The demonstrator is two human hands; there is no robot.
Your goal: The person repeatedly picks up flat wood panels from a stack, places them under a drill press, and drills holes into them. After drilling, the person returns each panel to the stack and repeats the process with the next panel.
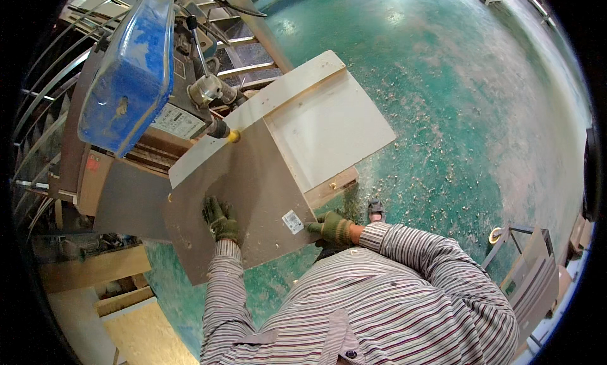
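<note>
A flat brown board (253,175) with a white label (293,221) lies in front of me under a drill press (202,87) with a blue cover. The press's yellow-tipped chuck end (234,136) comes down at the board's far side; whether it touches the board I cannot tell. My left hand (221,221), in a dark green knit glove, rests on the board's face with its fingers stretched out. In the same kind of glove, my right hand (333,229) grips the board's near right edge, thumb on top and other fingers hidden beneath.
A pale fence strip (303,80) runs behind the board, and a white panel (332,128) extends to its right. Wood shavings litter the green floor (436,131). Stacked boards (95,267) stand at the lower left, and a cart with panels (531,270) at the right.
</note>
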